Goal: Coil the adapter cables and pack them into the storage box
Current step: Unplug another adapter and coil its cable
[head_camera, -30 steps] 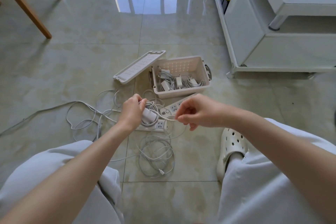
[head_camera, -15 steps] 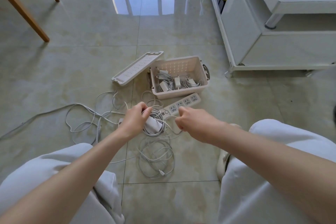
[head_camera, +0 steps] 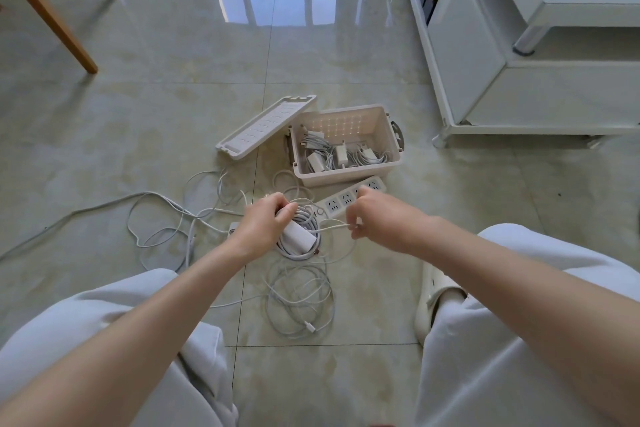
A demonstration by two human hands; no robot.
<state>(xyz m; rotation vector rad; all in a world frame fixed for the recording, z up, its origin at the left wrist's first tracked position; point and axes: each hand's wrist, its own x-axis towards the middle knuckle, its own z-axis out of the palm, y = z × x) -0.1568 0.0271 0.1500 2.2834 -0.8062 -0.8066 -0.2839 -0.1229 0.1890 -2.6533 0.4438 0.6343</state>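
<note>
My left hand (head_camera: 261, 224) grips a white adapter (head_camera: 298, 234) with its cable wound in loops around it, held just above the floor. My right hand (head_camera: 377, 215) pinches the free end of that cable (head_camera: 332, 227), which stretches between the two hands. Behind them the beige storage box (head_camera: 346, 180) stands open with several coiled adapters inside. Its lid (head_camera: 265, 126) lies on the floor to the box's left. Another coiled white cable (head_camera: 300, 302) lies on the floor below my hands.
A white power strip (head_camera: 341, 199) lies in front of the box, partly behind my right hand. Loose white cables (head_camera: 162, 215) trail off to the left. A white cabinet (head_camera: 512, 80) stands at the right, wooden legs (head_camera: 48, 10) at the far left. My knees frame the bottom.
My right hand has drawn the cable end out to the right and slightly up from the adapter. My left hand keeps its grip on the adapter.
</note>
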